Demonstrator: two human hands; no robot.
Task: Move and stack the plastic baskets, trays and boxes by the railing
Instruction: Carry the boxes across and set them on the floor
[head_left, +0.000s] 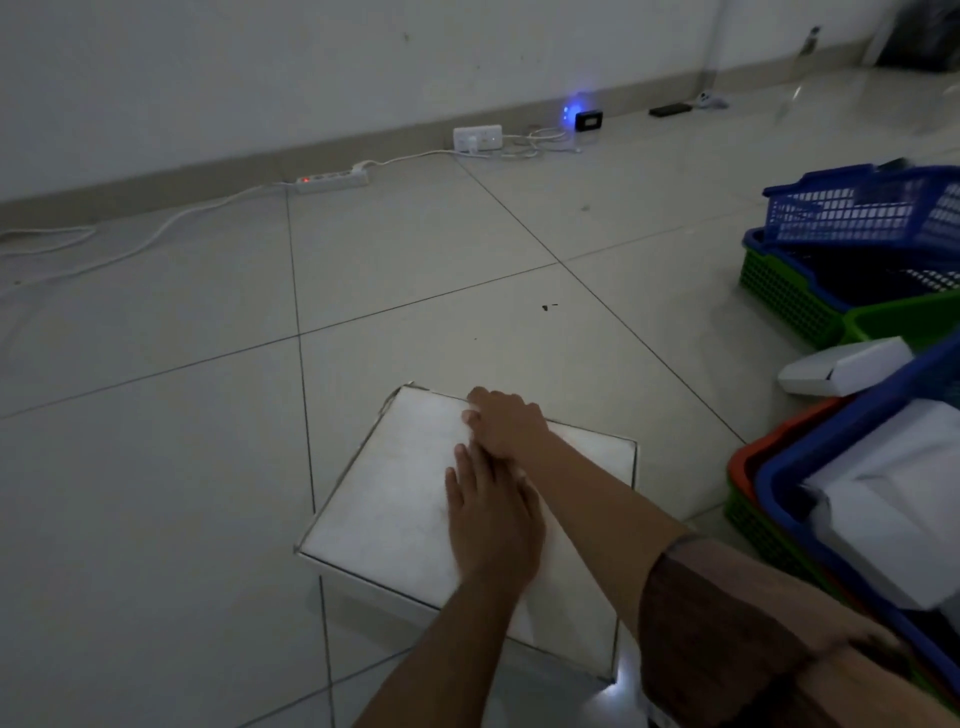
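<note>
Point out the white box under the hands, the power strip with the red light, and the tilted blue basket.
white box (395, 499), head view, bare lid.
power strip (332, 180), head view, body.
tilted blue basket (852, 218), head view, mesh side wall.

both hands (496, 483) on box (395, 499) on floor, stacked baskets (810, 291) to its right

bare forearms, dark brown right sleeve (717, 623)
</note>
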